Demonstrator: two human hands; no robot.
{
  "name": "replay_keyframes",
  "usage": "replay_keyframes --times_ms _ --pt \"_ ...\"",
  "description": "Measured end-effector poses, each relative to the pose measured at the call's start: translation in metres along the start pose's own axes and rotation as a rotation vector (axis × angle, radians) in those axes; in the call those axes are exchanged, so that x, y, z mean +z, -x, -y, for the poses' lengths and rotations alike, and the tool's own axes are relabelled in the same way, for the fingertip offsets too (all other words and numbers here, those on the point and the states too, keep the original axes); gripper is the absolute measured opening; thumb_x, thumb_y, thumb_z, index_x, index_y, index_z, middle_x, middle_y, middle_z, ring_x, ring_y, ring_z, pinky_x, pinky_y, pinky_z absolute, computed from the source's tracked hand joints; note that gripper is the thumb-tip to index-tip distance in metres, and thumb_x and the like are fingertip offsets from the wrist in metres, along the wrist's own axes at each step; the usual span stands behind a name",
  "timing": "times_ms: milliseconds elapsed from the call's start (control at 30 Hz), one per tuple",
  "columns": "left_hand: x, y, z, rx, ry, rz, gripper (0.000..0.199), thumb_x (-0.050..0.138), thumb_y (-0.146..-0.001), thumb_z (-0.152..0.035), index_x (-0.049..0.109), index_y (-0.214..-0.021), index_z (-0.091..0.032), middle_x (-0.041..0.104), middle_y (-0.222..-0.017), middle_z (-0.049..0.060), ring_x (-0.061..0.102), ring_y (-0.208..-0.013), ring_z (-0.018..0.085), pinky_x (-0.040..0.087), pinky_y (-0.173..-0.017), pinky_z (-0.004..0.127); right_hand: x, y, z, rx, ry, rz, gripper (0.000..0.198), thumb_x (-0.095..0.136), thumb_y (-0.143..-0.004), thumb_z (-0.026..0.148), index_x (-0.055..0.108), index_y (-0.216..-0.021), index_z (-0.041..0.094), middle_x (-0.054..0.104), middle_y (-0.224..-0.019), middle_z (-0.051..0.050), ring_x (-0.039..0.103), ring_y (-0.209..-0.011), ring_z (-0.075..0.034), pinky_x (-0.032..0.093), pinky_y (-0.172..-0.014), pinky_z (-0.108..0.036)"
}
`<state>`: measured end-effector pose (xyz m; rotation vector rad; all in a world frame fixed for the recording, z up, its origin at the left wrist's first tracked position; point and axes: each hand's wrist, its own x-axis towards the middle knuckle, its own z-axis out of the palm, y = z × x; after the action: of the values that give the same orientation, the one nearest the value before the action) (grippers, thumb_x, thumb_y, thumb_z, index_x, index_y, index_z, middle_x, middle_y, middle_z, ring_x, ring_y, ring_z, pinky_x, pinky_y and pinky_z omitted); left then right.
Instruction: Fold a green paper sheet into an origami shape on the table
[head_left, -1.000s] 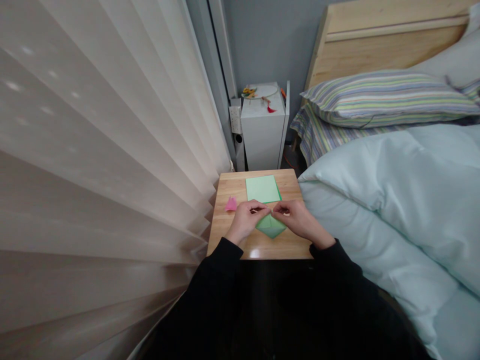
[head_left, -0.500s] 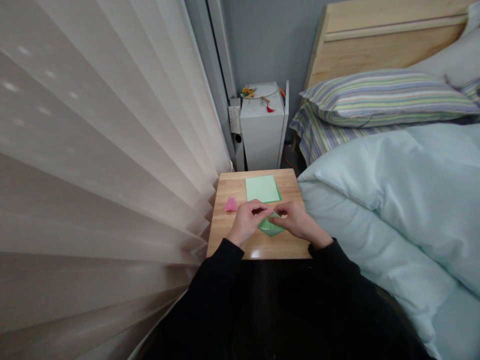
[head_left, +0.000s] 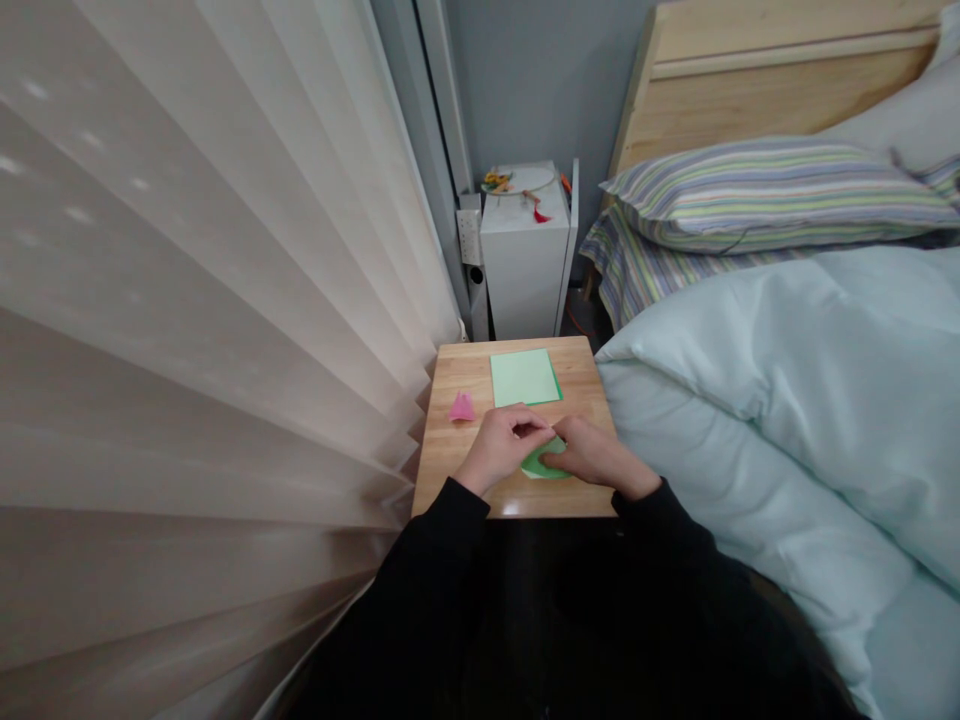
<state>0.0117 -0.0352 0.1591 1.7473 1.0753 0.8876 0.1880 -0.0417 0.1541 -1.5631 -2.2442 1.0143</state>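
Note:
A folded piece of green paper (head_left: 543, 463) is between my hands, low over the small wooden table. My left hand (head_left: 504, 442) pinches its far edge, thumb and forefinger pressed together. From the right, my right hand (head_left: 592, 452) grips the same paper, its fingertips close to the left ones. Fingers cover much of the paper, so its full folded shape is hidden. Beyond my hands lies a stack of square light green paper (head_left: 526, 377), a darker green edge showing under it. A small folded pink paper piece (head_left: 462, 407) sits left of the stack.
The wooden table (head_left: 442, 470) stands between a pleated curtain (head_left: 300, 300) on the left and a bed with a pale blue quilt (head_left: 787, 350) on the right. Behind it is a white cabinet (head_left: 525, 270) bearing a round fan-like item with a red tassel.
Both hands have shifted slightly, and the fingertips have come closer together. The green paper has turned and its near point no longer shows; a rounder, lighter lower edge is visible.

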Motion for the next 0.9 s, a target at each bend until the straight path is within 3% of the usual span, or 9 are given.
replay_keyframes --times_ms 167,367,600,900 --pt "-0.001 0.001 0.001 0.017 -0.046 0.000 0.008 0.073 -0.081 -0.015 0.076 -0.074 -0.016 0.066 -0.072 0.002 0.059 -0.068 0.013 0.041 -0.064 0.025 -0.004 0.000 0.000 -0.035 -0.112 0.005 0.022 0.061 -0.085 0.029 0.075 -0.074 0.016 0.065 -0.063 -0.001 0.059 -0.063 -0.015 0.033 -0.057 -0.025" --pt "-0.002 0.003 0.000 0.033 -0.022 -0.006 0.008 0.075 -0.082 -0.018 0.076 -0.075 -0.016 0.066 -0.073 0.002 0.059 -0.067 0.013 0.041 -0.063 0.026 0.002 -0.002 0.002 -0.007 -0.039 0.018 0.013 0.070 -0.077 0.023 0.079 -0.083 0.015 0.070 -0.066 -0.003 0.062 -0.066 -0.017 0.034 -0.056 -0.025" --pt "-0.002 0.003 -0.002 0.043 -0.043 -0.026 0.008 0.074 -0.083 -0.017 0.076 -0.075 -0.016 0.066 -0.073 0.002 0.059 -0.069 0.014 0.042 -0.064 0.026 0.009 -0.003 0.010 0.058 0.056 0.023 0.009 0.071 -0.074 0.022 0.076 -0.078 0.015 0.068 -0.064 -0.004 0.059 -0.060 -0.016 0.032 -0.052 -0.025" --pt "-0.003 0.004 0.000 0.002 -0.007 0.036 0.007 0.075 -0.082 -0.018 0.076 -0.076 -0.015 0.069 -0.074 0.003 0.060 -0.068 0.013 0.042 -0.063 0.026 0.004 0.001 0.010 0.034 0.008 0.037 0.014 0.072 -0.079 0.029 0.076 -0.079 0.015 0.070 -0.069 -0.005 0.063 -0.067 -0.019 0.034 -0.055 -0.026"
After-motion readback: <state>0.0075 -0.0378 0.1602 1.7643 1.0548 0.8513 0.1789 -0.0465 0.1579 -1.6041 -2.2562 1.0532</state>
